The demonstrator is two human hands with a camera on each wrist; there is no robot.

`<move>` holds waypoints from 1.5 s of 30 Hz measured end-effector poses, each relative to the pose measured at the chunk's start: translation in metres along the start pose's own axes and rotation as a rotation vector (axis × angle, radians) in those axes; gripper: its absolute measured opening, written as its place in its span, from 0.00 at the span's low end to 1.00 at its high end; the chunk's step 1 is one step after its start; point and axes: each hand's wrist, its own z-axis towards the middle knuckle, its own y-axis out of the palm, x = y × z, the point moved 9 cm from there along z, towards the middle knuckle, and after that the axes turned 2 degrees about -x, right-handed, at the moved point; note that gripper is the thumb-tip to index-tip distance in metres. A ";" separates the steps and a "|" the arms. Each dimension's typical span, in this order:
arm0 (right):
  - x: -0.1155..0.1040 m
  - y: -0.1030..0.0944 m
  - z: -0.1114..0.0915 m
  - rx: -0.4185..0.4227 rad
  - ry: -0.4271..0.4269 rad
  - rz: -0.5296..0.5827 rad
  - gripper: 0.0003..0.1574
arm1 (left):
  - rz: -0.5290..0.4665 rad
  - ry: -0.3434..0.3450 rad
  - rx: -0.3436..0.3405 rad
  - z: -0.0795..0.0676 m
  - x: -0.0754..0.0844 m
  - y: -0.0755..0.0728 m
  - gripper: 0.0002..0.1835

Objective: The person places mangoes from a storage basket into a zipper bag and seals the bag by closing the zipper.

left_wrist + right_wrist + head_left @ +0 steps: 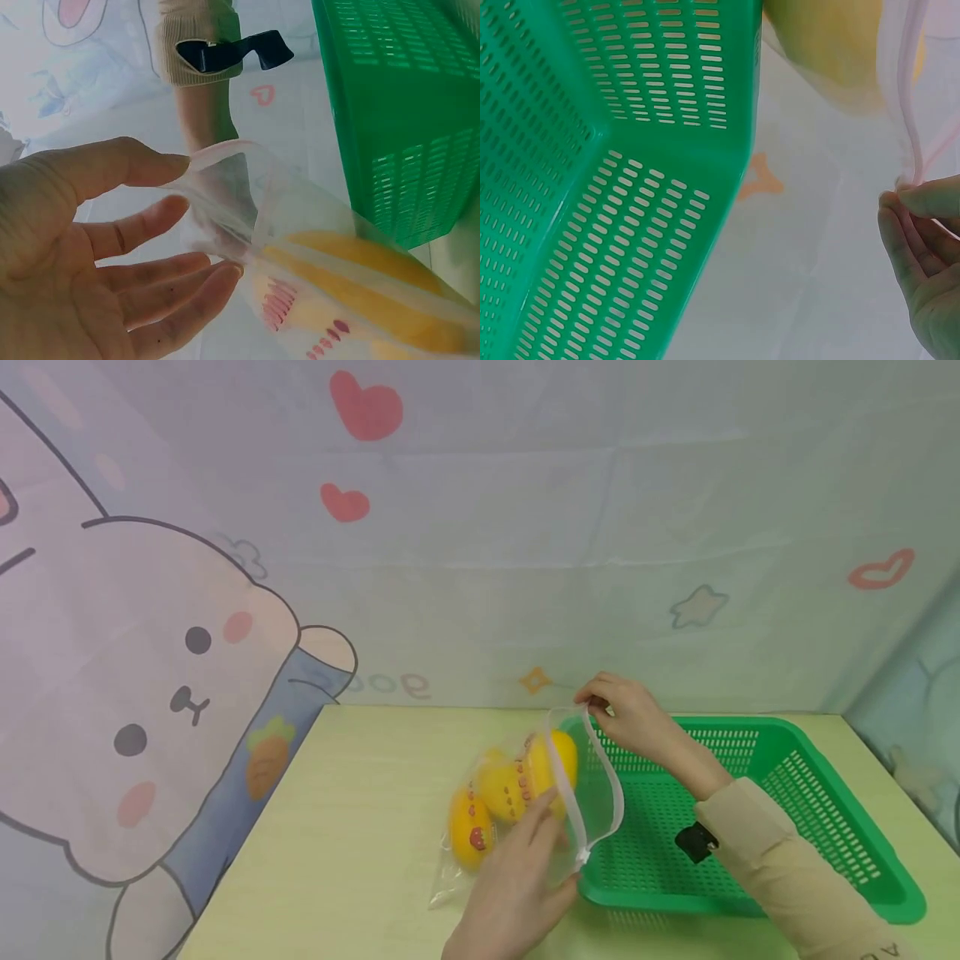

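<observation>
The bag (520,779) is red-printed, its contents (496,785) yellow.

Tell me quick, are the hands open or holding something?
Left hand: open, fingers loosely spread by the clear bag.
Right hand: closed, pinching the bag's rim.

A pale cloth backdrop (487,610) shows a cartoon rabbit (172,635) at left. Red hearts (367,410) mark upper centre. A pale yellow tabletop (337,827) spans the bottom.

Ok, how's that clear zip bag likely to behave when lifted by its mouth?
The clear bag looks floppy: its thin film wrinkles and its mouth bows open. The rounded yellow items inside would probably slide together and bunch low. Its shiny surface may be slippery.
</observation>
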 end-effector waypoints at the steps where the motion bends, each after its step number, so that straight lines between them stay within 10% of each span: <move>1: 0.000 0.000 0.000 0.000 -0.002 0.000 0.11 | -0.016 0.010 0.000 -0.001 0.000 -0.001 0.14; 12: 0.004 -0.003 -0.005 0.007 0.028 0.020 0.12 | -0.273 -0.050 -0.047 -0.007 -0.033 -0.023 0.11; 25: 0.005 -0.005 -0.013 -0.004 0.037 -0.004 0.09 | -0.482 0.003 0.069 -0.011 -0.076 -0.054 0.11; 45: -0.034 -0.004 -0.041 0.030 0.083 0.082 0.04 | -0.659 -0.259 0.221 -0.038 -0.156 -0.083 0.05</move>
